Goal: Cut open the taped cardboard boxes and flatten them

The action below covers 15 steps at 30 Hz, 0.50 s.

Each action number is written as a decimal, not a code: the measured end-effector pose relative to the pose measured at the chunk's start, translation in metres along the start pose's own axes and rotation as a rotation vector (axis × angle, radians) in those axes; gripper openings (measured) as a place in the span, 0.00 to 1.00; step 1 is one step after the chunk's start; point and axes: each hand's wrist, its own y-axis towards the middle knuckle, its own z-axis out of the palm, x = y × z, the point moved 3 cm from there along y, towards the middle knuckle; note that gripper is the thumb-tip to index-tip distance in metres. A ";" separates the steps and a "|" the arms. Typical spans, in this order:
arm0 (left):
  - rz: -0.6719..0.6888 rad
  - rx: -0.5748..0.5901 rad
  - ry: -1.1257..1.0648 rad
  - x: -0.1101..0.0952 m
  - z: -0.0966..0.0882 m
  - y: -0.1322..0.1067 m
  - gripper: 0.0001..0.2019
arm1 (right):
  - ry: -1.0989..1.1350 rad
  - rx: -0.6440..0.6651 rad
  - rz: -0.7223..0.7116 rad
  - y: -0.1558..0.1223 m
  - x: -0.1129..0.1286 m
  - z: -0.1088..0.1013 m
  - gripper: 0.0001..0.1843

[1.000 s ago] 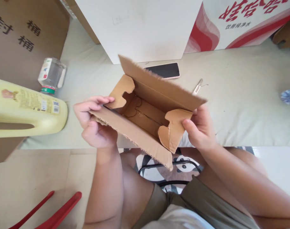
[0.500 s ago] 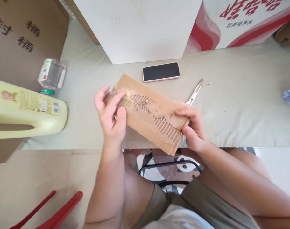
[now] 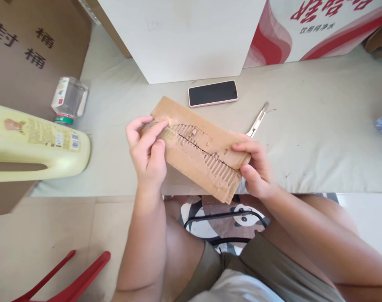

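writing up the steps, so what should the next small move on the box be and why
Perhaps press the box's two flaps gently flat along the seam. The left hand lies over one end and the right hand grips the other, yet a dark line runs between the flaps, so they may not fully meet.

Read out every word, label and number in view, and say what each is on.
"封", "桶", "桶": large dark characters on the big brown box.
"饮用纯净水": on the red-and-white box; its larger red characters are cut off by the picture's top edge.
Yellow jug: label print too small to read.
Clear bottle: label too small to read.
White box: marks too faint to read.
Small cardboard box: no readable text.
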 end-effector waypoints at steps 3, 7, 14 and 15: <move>-0.013 -0.028 0.011 0.001 0.002 -0.002 0.14 | -0.038 0.000 0.011 -0.001 -0.002 0.000 0.17; 0.045 -0.036 0.027 -0.001 0.002 -0.003 0.13 | -0.056 0.009 -0.002 0.000 -0.002 -0.001 0.17; -0.009 -0.012 0.067 -0.002 0.001 0.000 0.13 | -0.013 0.021 -0.022 0.001 0.000 0.000 0.16; 0.002 -0.007 0.060 -0.001 0.000 0.000 0.13 | 0.000 0.024 -0.017 0.000 -0.002 -0.001 0.17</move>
